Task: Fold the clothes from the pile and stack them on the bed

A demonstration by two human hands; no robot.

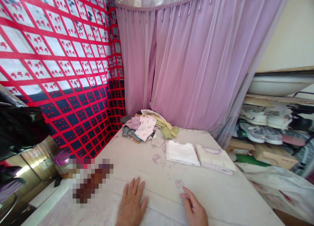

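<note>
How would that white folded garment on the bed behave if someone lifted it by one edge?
The white folded garment looks like thin, soft cloth, so it would probably droop and unfold rather than stay flat. It is likely light. Pushed across the bedsheet, it may bunch rather than slide, since both surfaces are fabric.

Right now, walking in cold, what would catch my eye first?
The red-gridded cloth covering the left wall, then the mauve curtain hanging behind the bed. On the bed, a jumbled clothes pile lies at the far end beside two folded garments, with the left hand and right hand resting flat up front.
</note>
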